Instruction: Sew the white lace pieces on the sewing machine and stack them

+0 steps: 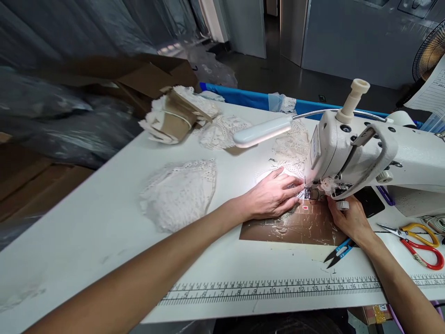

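The left hand lies on white lace at the sewing machine, the right hand near blue snips.

Rear: a grey wall and grey door, a dark gap beside the door. Floor: dark. Left: grey drapes above cardboard boxes — partly blurred. Right: a round fan. Lighting: dim — a lamp brightens part of the white table.
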`<state>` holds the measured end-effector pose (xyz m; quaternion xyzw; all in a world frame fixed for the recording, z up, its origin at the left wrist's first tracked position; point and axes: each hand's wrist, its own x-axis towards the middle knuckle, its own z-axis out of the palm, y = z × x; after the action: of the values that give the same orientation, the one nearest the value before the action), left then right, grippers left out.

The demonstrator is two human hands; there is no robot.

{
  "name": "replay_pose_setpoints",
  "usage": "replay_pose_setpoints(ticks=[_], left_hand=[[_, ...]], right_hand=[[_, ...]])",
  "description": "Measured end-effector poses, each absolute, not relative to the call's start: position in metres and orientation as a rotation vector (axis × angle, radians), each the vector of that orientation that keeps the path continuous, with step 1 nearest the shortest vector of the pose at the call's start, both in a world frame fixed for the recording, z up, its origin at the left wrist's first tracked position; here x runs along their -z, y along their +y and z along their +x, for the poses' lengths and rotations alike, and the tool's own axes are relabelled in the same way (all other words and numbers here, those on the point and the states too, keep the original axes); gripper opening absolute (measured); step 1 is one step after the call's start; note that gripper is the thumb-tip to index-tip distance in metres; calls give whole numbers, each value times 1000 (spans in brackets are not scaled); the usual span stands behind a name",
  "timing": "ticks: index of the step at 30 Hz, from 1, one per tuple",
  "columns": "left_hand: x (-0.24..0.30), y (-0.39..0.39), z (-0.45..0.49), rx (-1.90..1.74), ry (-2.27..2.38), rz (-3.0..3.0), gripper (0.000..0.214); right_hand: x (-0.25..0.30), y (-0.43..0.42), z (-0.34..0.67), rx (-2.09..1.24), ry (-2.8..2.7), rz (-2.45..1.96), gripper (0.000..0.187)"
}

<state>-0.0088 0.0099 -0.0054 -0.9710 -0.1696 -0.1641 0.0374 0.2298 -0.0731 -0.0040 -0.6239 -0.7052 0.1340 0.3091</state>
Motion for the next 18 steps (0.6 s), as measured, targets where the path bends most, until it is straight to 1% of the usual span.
replay_pose_setpoints(ticks=[5,10,14,18], left_hand=[[5,16,-11,586,-604,-3067,36],[4,35,-12,515,-645,-3173,32],[4,45,-11,521,-611,-3012,28],[1,34,-14,482,-781,-2782,34]], right_hand=[[2,-73,230,-388,-1854,-1639,19],[0,-75,228,-385,-1845,-1671,20],[0,-77,231,-376,-1899,-1652,22],[-3,-82,231,-333,-2052,-1518,31]])
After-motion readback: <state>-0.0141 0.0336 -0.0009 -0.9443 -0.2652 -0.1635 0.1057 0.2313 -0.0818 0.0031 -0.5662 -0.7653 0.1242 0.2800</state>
